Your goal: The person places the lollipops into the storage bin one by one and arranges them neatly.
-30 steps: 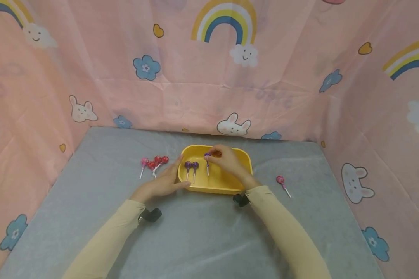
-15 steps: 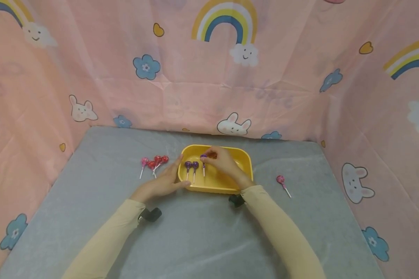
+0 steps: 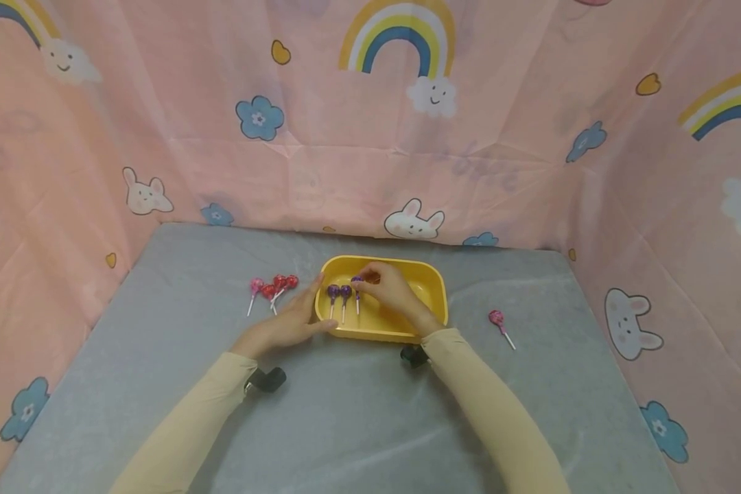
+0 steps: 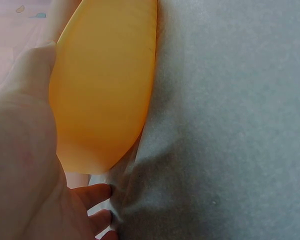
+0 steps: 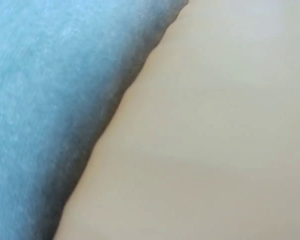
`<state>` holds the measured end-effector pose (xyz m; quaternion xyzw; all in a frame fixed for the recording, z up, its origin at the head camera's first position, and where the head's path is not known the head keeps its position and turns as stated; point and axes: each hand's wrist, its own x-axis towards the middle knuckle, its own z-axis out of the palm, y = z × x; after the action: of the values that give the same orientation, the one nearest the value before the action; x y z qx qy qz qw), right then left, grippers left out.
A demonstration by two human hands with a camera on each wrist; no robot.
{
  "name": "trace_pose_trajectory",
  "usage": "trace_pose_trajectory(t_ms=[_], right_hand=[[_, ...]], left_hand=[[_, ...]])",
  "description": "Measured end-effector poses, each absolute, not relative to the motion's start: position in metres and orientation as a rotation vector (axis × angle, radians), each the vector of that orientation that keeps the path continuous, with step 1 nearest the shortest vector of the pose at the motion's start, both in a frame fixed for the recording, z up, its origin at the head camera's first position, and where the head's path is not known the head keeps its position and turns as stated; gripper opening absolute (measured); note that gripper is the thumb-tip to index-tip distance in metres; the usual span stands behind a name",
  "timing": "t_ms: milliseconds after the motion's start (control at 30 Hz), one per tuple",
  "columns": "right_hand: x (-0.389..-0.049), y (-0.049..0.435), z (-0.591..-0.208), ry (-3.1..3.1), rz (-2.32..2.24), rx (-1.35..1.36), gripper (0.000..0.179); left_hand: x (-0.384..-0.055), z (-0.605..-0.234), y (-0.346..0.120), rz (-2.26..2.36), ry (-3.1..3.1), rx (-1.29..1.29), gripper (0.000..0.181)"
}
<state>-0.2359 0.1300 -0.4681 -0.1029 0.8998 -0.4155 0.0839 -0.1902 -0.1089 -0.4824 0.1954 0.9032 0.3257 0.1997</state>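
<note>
The grey fabric-covered tbl. (image 3: 339, 425), w/ faint creases showing twd. the front, is forming the horiz. support surface and is carrying 1 yellow tray (image 3: 370, 335), rect. w/ rounded corners, sitting upright in the rear ctr. area w/ its long sides running L–R. On the L side, nr. the tray but apart from it, 1 pink lollipop (image 3: 256, 283) and 3 red lollipops (image 3: 280, 281) are lying in a close grp., visible sticks pointing approx. frontward. On the R side, well apart from said grp., 1 second pink lollipop (image 3: 497, 318) is lying singly, stick angling twd. front R.
</note>
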Motion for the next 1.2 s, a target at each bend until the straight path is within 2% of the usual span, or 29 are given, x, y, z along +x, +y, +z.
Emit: trace_pose_trajectory(t_ms=[1200], right_hand=[[-0.236, 0.131, -0.494, 2.743, -1.152, -0.249, 0.029]], left_hand=[[-0.188, -0.478, -0.108, 0.907, 2.54, 0.563, 0.105]])
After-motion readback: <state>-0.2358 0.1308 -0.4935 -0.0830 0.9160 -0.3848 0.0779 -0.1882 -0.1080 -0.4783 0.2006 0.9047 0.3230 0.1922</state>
